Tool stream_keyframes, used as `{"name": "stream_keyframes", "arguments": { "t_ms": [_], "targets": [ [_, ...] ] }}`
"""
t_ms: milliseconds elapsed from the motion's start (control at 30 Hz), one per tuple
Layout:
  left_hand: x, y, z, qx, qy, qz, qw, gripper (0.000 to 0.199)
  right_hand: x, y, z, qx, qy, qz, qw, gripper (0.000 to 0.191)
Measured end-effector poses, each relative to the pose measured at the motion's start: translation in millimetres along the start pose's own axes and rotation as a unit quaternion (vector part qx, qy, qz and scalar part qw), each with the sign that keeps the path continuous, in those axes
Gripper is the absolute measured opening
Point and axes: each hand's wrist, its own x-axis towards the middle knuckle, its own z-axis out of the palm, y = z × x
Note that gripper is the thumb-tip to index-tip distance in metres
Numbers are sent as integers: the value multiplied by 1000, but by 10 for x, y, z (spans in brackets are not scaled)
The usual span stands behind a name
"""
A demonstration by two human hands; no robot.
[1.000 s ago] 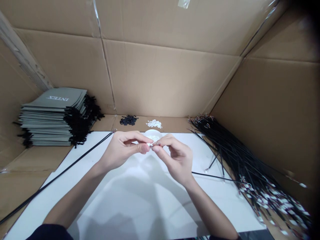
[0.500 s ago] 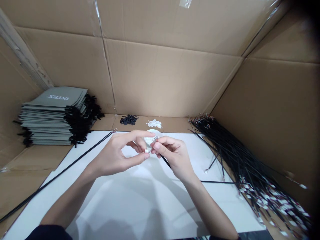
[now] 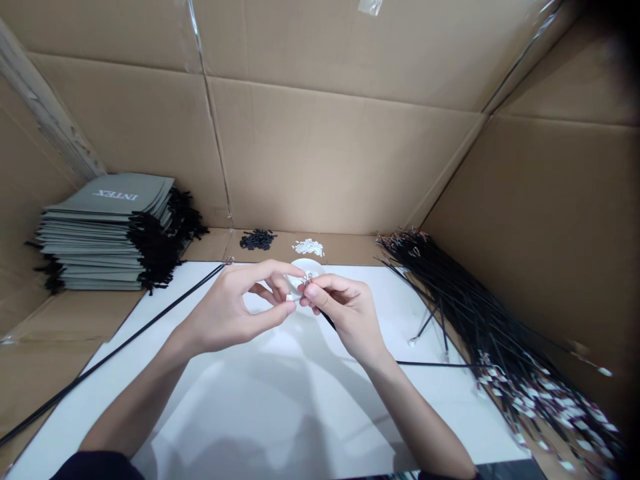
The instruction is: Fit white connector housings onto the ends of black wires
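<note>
My left hand [image 3: 240,303] pinches a small white connector [image 3: 290,298] between thumb and a finger, its index finger stretched out above. Close beside it, my right hand [image 3: 347,307] is closed on the end of a black cable [image 3: 329,321], with thin bare wires [image 3: 308,278] sticking out past the fingertips. One thin wire seems to run between the connector and the right fingertips. The cable passes behind my right wrist and shows again to the right. Directly behind the fingers stands a white bowl [image 3: 316,265] holding small white pieces, partly hidden by the hands.
A stack of grey folders [image 3: 95,247] with black ties stands at left, near a long black cable [image 3: 135,341]. Piles of black pieces [image 3: 257,239] and white pieces [image 3: 309,247] lie at the back. A big cable bundle [image 3: 460,300] lines the right. Cardboard walls [image 3: 340,153] surround the white board [image 3: 240,400].
My left fingertips and the white connector have shifted slightly left and up. The right hand has hardly moved and keeps its hold on the cable.
</note>
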Motion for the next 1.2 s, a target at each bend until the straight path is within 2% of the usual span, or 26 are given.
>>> {"name": "stream_keyframes", "arguments": {
  "t_ms": [67, 133, 267, 333, 433, 600, 700, 800, 867, 933, 1033, 1200],
  "targets": [
    [1, -13, 14, 18, 9, 29, 999, 34, -4, 5, -1, 2, 3, 0, 1000, 15],
    [0, -31, 31, 65, 24, 88, 994, 34, -4, 6, -4, 3, 5, 0, 1000, 15],
    [2, -81, 58, 221, 58, 201, 953, 38, 6, 11, -13, 10, 12, 8, 1000, 16],
    [7, -100, 63, 265, 72, 231, 933, 36, 16, 22, -16, 19, 10, 14, 1000, 18],
    [19, -106, 60, 256, 77, 242, 933, 31, 34, 42, -14, 57, -4, 35, 998, 19],
    [44, -86, 55, 142, 68, 193, 969, 22, 51, 24, -19, 97, -34, 64, 993, 18],
    [53, -74, 72, 78, 71, 157, 982, 19, 42, 6, -26, 44, -31, 24, 998, 18],
    [47, -58, 90, 0, 65, 56, 996, 14, 18, 12, -17, -16, 15, -50, 999, 14],
    [39, -45, 92, -53, 50, -26, 997, 15, 0, 27, -6, -45, 38, -86, 995, 10],
    [37, -32, 86, -87, 25, -73, 993, 12, -17, 43, 1, -72, 45, -112, 990, 10],
    [46, -19, 79, -105, -4, -91, 990, 7, -31, 59, 1, -117, 47, -152, 980, 10],
    [62, -9, 95, -104, 19, -79, 991, 15, -38, 62, -3, -180, 50, -208, 960, 9]
  ]
}}
